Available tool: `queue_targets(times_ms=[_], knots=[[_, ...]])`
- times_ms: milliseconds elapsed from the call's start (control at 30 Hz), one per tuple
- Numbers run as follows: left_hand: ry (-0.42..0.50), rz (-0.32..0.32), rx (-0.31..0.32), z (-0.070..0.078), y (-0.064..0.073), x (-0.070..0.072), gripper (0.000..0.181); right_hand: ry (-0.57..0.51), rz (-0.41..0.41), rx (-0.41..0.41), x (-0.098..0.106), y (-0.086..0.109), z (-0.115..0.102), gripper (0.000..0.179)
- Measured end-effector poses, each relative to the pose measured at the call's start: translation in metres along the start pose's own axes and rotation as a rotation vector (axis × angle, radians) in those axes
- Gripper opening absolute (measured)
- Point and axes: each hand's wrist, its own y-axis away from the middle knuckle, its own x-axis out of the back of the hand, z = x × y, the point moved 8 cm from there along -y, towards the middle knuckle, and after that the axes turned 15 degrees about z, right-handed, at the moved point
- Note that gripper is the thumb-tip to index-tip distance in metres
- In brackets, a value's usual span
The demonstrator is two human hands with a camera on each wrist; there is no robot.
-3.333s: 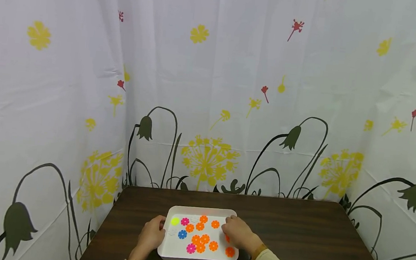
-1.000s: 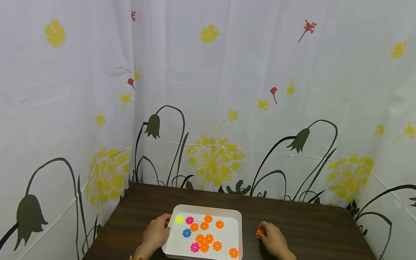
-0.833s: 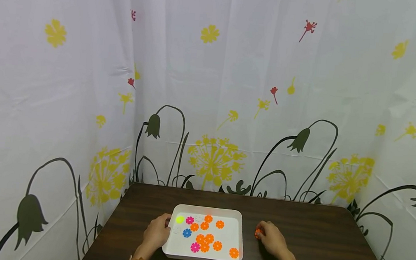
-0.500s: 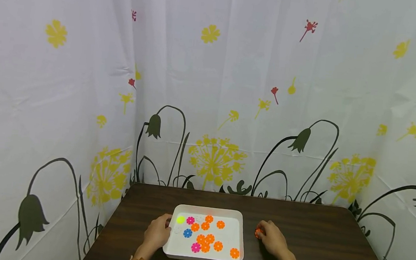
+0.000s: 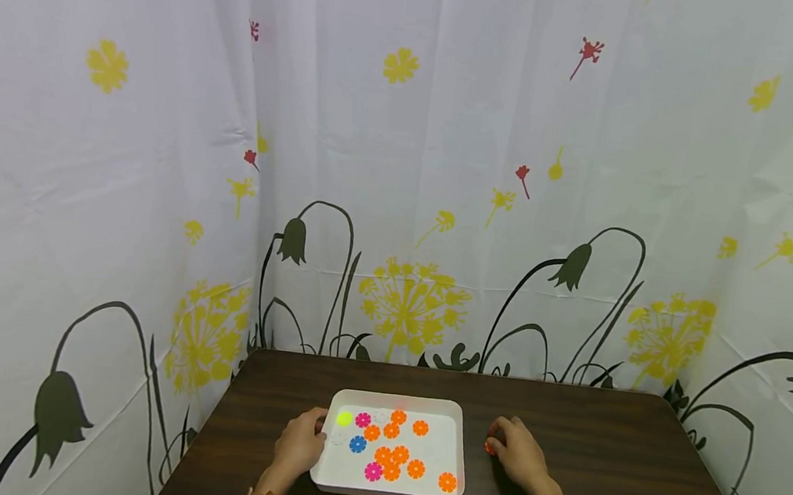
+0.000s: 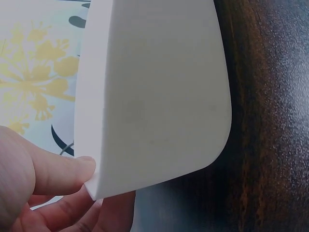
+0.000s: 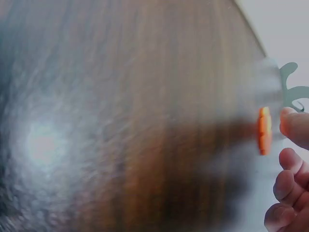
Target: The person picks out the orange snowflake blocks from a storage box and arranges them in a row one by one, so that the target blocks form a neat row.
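A white tray (image 5: 432,447) rests on the dark table, holding several flat flower-shaped pieces: mostly orange (image 5: 416,468), with pink, one blue (image 5: 358,444) and one yellow (image 5: 344,418). Its left rim is gripped by my left hand (image 5: 299,445), thumb above and fingers underneath in the left wrist view. To the right of the tray, my right hand (image 5: 518,453) hovers low over the table. An orange flower-shaped piece (image 7: 264,130) lies just off its fingertips, with a small gap in the right wrist view; the head view shows it partly hidden by the fingers.
The brown wooden table (image 5: 605,454) extends to both sides of the tray. Behind it hangs a white curtain (image 5: 405,146) printed with flowers. Some faint, clear pieces seem to lie at the tray's left, hard to make out.
My right hand has moved from the tray's right side to the table on the right, carrying an orange piece, and has now let go of it. The left hand keeps its hold.
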Motion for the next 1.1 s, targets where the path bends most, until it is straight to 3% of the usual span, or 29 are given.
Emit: queue_targets(times_ms=[300,533,667,933,1100], knots=[[0.028,-0.009,0.003,-0.001,0.000,-0.001,0.042,-0.059,0.009,-0.018,0.007,-0.004,-0.021,0.009],[0.035,-0.013,0.015,-0.003,-0.001,-0.003,0.041,-0.093,0.041,0.070,0.010,-0.006,-0.049,0.010],[0.031,-0.013,0.018,-0.004,-0.001,-0.003,0.041,-0.080,-0.001,0.095,0.005,-0.004,-0.063,0.011],[0.020,-0.017,0.017,-0.004,-0.001,-0.004,0.042,-0.062,-0.130,0.235,-0.007,0.005,-0.095,0.025],[0.030,-0.014,0.016,-0.004,-0.003,-0.003,0.041,0.010,-0.132,0.362,-0.008,0.008,-0.109,0.028]])
